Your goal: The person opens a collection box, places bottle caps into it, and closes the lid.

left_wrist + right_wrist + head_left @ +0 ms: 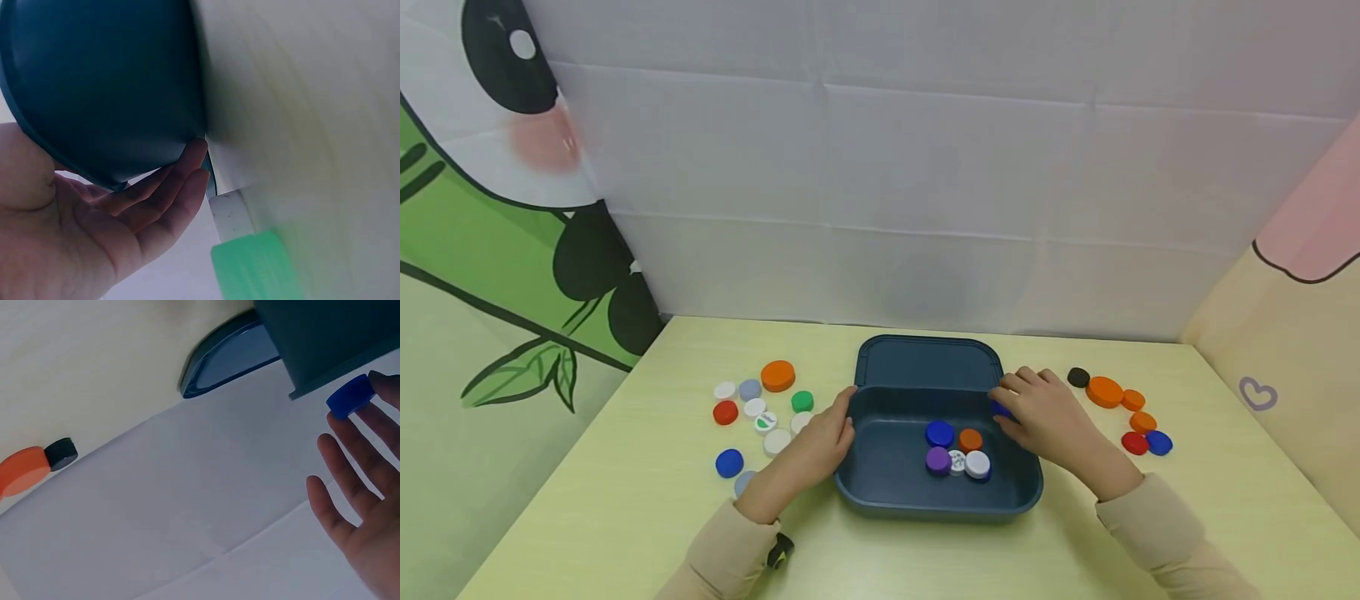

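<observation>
A dark blue-green plastic box (880,454) stands open on the table, its lid (928,362) lying behind it. My left hand (812,442) holds the box's left side, thumb by the rim and fingers along the outer wall (106,94). Above the box's right back corner, my right hand (1045,417) pinches a blue bottle cap (350,397) between thumb and fingertips; the other fingers are spread. Inside the box lie another blue cap (940,433), an orange cap (971,440), a purple cap (937,460), white caps (977,464) and a partly hidden blue one.
Loose caps lie left of the box, among them an orange cap (778,376), a red cap (726,412) and a green cap (802,402). On the right are a black cap (1078,377), several orange caps (1105,392), a red one and a blue one. A wall stands behind the table.
</observation>
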Demonstrator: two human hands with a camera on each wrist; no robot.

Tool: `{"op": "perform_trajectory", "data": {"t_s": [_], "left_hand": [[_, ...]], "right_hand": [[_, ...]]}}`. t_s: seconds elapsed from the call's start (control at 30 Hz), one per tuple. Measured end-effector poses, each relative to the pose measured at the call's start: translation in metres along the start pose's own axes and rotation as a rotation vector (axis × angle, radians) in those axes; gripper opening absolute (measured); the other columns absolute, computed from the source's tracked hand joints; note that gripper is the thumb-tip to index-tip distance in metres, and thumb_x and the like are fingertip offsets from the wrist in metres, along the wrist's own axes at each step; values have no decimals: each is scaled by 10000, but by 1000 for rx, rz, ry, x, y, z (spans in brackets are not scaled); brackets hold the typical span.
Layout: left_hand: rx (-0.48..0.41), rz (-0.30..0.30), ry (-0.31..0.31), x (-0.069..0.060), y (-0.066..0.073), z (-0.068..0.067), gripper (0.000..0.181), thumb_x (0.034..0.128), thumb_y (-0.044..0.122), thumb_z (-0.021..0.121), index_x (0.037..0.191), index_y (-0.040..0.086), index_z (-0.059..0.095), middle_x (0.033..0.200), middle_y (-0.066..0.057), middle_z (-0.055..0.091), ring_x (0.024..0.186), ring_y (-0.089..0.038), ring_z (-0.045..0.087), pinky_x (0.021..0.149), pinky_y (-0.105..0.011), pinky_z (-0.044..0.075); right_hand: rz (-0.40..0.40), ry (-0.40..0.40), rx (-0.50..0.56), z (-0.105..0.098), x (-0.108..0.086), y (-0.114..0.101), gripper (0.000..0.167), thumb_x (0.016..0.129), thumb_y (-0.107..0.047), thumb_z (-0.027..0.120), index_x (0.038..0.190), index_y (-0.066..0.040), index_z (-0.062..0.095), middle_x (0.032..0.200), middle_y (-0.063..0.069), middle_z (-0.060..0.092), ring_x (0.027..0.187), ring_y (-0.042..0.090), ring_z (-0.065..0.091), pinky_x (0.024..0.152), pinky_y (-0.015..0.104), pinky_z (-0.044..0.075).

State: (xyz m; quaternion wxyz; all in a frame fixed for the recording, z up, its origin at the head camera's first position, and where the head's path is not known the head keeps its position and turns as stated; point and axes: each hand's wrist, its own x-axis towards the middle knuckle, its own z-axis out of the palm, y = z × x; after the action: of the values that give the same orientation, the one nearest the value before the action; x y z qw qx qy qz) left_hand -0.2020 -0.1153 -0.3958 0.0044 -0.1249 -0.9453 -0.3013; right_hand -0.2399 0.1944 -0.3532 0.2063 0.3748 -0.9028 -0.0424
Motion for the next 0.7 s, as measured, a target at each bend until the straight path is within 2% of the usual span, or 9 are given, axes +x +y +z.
{"op": "perform_trajectory", "data": {"t_s": [0.2,0.37,0.7], "left_hand": [[-3,6,4,0,0,0,457,953,93,390,1385,-2,274,1303,-228,493,1043,-271,572,898,-434,469],[1,14,8,0,-1,0,454,950,87,392,1380,-6,278,1296,-231,497,1036,-273,575,895,-431,470],[-2,12,3,0,1,-1,457,950,84,389,1382,-11,274,1305,-236,488,1061,-282,567,910,-437,461]], "right_hand": [[-111,-13,31,13,7,-17,263,742,-287,739,944,-136,667,908,9,629,854,188,530,682,314,438],[-169,-20,76,24,12,-26,240,752,-275,733,944,-148,666,915,-6,628,856,169,521,667,286,412],[-222,-37,88,38,17,-33,214,787,-291,698,953,-164,653,932,-18,625,876,162,536,724,314,452]]}}
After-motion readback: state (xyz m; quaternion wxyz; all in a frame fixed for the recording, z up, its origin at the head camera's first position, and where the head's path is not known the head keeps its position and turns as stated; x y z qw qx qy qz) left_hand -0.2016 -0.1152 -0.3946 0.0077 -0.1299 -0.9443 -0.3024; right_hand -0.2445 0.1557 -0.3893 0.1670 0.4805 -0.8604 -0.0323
